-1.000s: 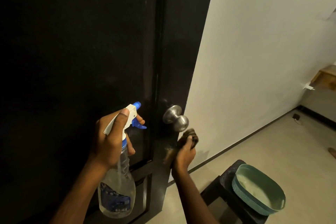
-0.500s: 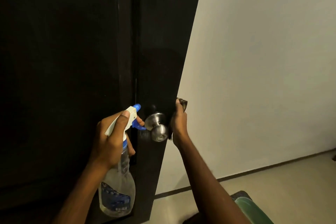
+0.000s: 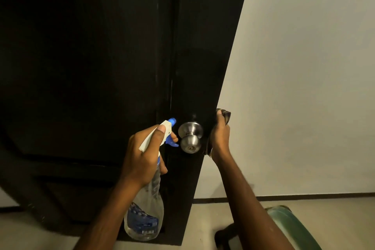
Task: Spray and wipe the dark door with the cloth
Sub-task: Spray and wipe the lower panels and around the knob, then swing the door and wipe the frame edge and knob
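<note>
Facing the dark door [image 3: 101, 67]: smooth, faintly glossy, with recessed panel mouldings and a straight vertical groove down its face.

Gripping the spray bottle [image 3: 146, 215] by the neck in the left hand [image 3: 144, 156], fingers curled tight round it, thumb laid along the white trigger head, forefinger on the blue lever. Blue nozzle tip close to the door, just left of the knob [image 3: 190, 138]. Below the hand, clear pear-shaped plastic with a blue label near the base.

Clutching the cloth [image 3: 226, 115] in the right hand [image 3: 220, 140], fingers closed over it and pressed against the door's free edge, just right of the knob. Dark, crumpled fabric, with a folded bulge poking out above the fingers and a ragged end hanging below the palm.

On the knob: round brushed metal, keyhole in its face, mounted on a circular plate.

To the right, a pale matt wall [image 3: 304, 87] with a dark skirting strip at its foot, meeting a pale floor [image 3: 203, 219]. At the lower right, the curved rim of a green basin [image 3: 292, 227], beside the rounded corner of a dark stool [image 3: 225, 235].
</note>
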